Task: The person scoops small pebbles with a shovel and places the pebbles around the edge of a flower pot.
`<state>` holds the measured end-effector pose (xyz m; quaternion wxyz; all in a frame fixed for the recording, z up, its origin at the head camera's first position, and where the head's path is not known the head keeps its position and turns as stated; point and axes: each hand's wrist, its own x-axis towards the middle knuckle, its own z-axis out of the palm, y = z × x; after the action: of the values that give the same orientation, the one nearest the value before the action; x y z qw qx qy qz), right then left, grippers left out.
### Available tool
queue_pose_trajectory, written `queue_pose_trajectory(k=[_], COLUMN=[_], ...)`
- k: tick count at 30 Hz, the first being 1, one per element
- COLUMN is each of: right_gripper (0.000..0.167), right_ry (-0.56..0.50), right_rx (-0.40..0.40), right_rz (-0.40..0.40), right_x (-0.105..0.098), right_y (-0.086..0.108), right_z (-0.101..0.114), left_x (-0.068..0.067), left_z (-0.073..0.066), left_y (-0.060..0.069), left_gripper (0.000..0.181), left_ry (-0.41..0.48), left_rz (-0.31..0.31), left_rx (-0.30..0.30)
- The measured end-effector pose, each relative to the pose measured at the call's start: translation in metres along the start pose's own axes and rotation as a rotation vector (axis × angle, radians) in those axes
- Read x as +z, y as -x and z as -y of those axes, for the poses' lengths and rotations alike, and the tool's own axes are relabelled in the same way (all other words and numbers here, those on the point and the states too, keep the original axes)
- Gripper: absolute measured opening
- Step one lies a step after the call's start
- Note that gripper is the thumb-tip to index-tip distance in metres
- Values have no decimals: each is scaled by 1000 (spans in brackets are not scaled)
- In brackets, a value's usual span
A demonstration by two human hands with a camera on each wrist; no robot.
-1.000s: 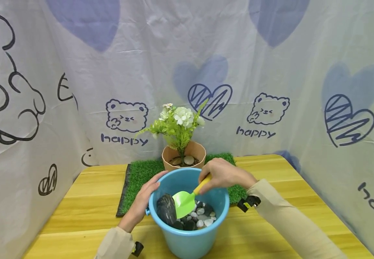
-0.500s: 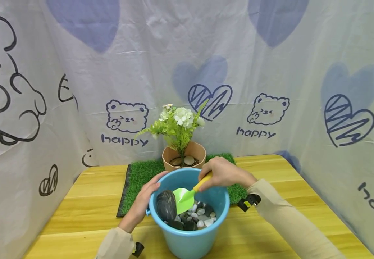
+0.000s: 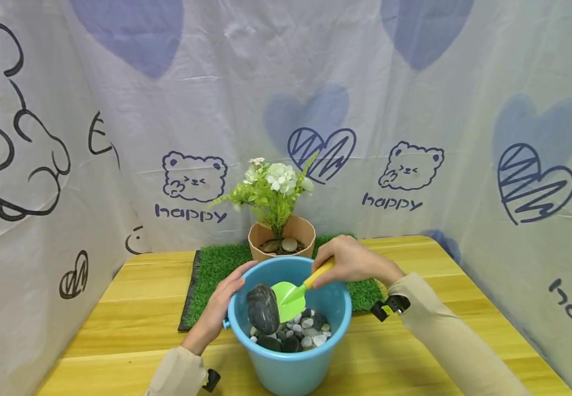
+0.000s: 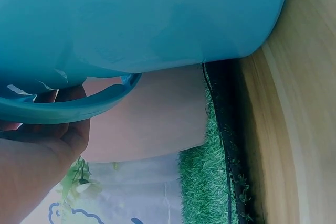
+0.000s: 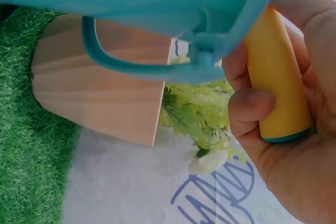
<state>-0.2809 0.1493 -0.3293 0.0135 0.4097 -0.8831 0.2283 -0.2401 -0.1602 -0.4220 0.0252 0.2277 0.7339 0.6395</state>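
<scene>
Trowel (image 3: 291,301): held slantwise in the mouth of the blue bucket (image 3: 290,374), its green blade pointed toward 8 o'clock from its yellow handle.
Right hand (image 3: 345,261): set at 1 o'clock over the bucket's rim; the trowel's handle is gripped in curled fingers. A green end on that handle is shown by the right wrist view, where the blade is hidden.
Black stone (image 3: 263,309): seen only in the head view, near 9 o'clock within the rim, against the blade's edge; whether it is borne by the blade cannot be told.
Pebbles (image 3: 311,333): black and white, spread low inside toward 5 o'clock, likewise shown by the head view alone.
Left hand (image 3: 219,300): placed at 10 o'clock on the rim, where the bucket is held by bent fingers. In the left wrist view they are seen passed behind the bail (image 4: 58,109), which is barely shown from the head.
Planter (image 3: 304,234): stood at 12 o'clock beyond the bucket, with white flowers (image 3: 281,179); its faceted side is revealed in the right wrist view.
Grass mat (image 3: 221,269): laid beneath the planter, on the wood-grained table (image 3: 117,319).
</scene>
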Motion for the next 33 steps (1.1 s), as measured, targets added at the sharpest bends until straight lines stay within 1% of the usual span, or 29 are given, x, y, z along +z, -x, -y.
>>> queue_pose_trajectory(k=[7,21,28,33], right_gripper=[25,23,24,21], right_ry=[-35,-26,-39,-41], right_rx=[54,32,33,1], right_rz=[-8,-39,-57,-49], right_x=[-2,1,3,4], right_y=[6,8,9,11], right_z=[-6,-12,-13,-13], left_x=[0,0,-1,-1], left_z=[0,-2,0,1], left_y=[0,-1,-2,-3], left_gripper=[48,51,50,50], left_ry=[2,-14,-11,1], left_rz=[-7,-5,-19,-10], left_rx=[-14,-5,-23,-23])
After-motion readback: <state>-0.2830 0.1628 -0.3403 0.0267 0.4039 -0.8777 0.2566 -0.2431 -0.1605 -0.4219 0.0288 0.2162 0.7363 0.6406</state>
